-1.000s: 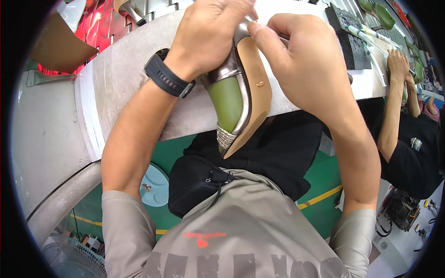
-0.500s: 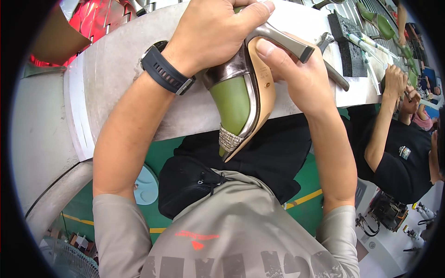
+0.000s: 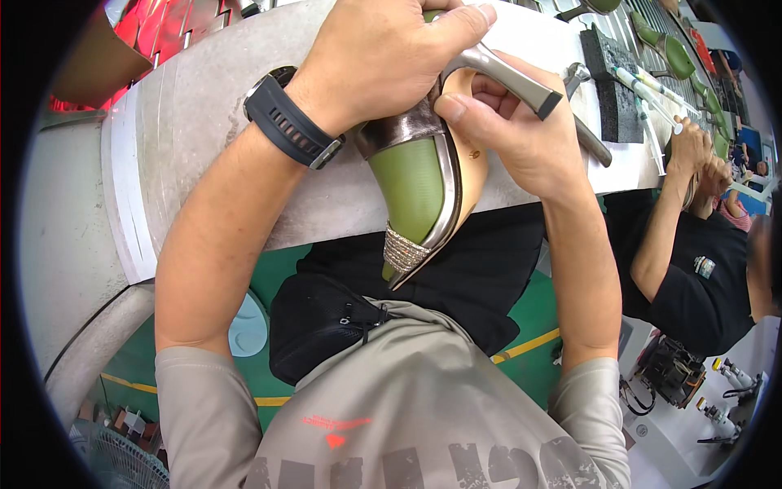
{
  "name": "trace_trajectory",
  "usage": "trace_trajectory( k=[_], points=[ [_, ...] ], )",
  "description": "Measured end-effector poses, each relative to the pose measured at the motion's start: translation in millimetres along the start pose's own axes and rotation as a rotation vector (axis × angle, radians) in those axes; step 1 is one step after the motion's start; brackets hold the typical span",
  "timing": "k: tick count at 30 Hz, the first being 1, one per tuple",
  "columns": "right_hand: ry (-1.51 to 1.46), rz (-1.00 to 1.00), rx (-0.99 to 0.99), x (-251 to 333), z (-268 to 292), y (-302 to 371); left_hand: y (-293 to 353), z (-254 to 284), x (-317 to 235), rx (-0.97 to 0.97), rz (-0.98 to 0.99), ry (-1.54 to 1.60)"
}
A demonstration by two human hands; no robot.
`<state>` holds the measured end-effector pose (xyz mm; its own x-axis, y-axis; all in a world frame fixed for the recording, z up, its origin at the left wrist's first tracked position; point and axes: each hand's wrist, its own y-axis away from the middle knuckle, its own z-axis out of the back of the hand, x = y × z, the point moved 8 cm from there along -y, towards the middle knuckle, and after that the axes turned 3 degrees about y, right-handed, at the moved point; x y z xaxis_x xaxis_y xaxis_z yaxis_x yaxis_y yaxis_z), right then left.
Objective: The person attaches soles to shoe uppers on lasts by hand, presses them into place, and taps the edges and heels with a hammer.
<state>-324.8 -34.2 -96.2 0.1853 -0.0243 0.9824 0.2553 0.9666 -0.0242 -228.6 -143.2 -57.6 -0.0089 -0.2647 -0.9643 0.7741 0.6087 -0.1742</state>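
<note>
I hold a high-heeled shoe (image 3: 423, 191) on a green last, its pointed toe with a glittery band aimed at my body. My left hand (image 3: 383, 57), a black watch on its wrist, grips the shoe's metallic rear part from above. My right hand (image 3: 513, 134) clasps the tan sole side, thumb pressed near the base of the silver heel (image 3: 509, 73), which sticks out to the right. The shoe hovers over the front edge of the grey worktable (image 3: 195, 147).
A hammer (image 3: 590, 138) and a black block (image 3: 615, 102) lie on the table right of my hands. Green lasts (image 3: 676, 53) line the far right. Another person's arms (image 3: 664, 220) work at the right. Red items (image 3: 159, 28) sit far left.
The shoe has turned so its silver heel now juts out to the right, and my right thumb has shifted onto the sole near the heel. The view moved slightly.
</note>
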Motion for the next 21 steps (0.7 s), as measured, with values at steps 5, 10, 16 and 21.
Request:
trace_trajectory(
  k=[5,10,16,21],
  points=[
    [-0.092,-0.032,0.019,1.5,-2.8,4.3,3.3,-3.2,-1.7,-0.064,-0.088,-0.095],
    [-0.116,-0.06,0.06,1.1,-5.6,5.7,4.7,-3.1,-2.4,-0.038,-0.111,-0.02],
    [-0.03,-0.015,-0.011,21.8,-10.4,1.5,6.5,21.5,1.3,0.024,0.228,0.181],
    [0.721,0.261,-0.091,81.4,-17.8,2.2,82.5,79.0,7.0,-0.347,-0.341,-0.166]
  ],
)
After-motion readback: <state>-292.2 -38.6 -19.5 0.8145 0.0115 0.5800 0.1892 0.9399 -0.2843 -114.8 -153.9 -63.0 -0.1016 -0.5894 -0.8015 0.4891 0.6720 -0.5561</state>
